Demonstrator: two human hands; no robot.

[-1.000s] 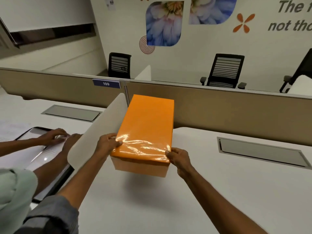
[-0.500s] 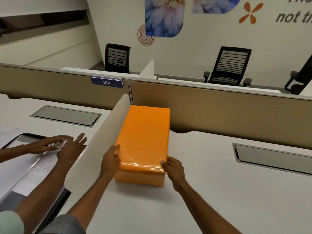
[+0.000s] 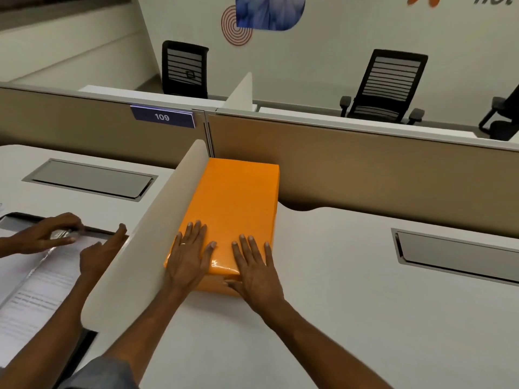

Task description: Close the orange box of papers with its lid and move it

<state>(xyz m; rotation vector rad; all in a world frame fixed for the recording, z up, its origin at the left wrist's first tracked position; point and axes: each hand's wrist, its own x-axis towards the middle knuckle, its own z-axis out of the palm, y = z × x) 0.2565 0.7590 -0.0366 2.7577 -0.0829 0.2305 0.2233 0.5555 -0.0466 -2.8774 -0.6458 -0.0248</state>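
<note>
The orange box rests on the white desk with its glossy lid on, its far end against the tan back partition and its left side along the white divider. My left hand lies flat on the lid's near left part, fingers spread. My right hand lies flat on the near right part, thumb hooked over the front edge. Neither hand grips the box. The papers inside are hidden.
A curved white divider separates my desk from the left one, where another person's hands work on papers and a tray. A tan partition with a "109" tag runs along the back. A grey cable hatch sits at right. Office chairs stand beyond.
The box went from held in the air to resting on the desk, pushed back against the partition. My hands left its sides and now lie flat on the lid.
</note>
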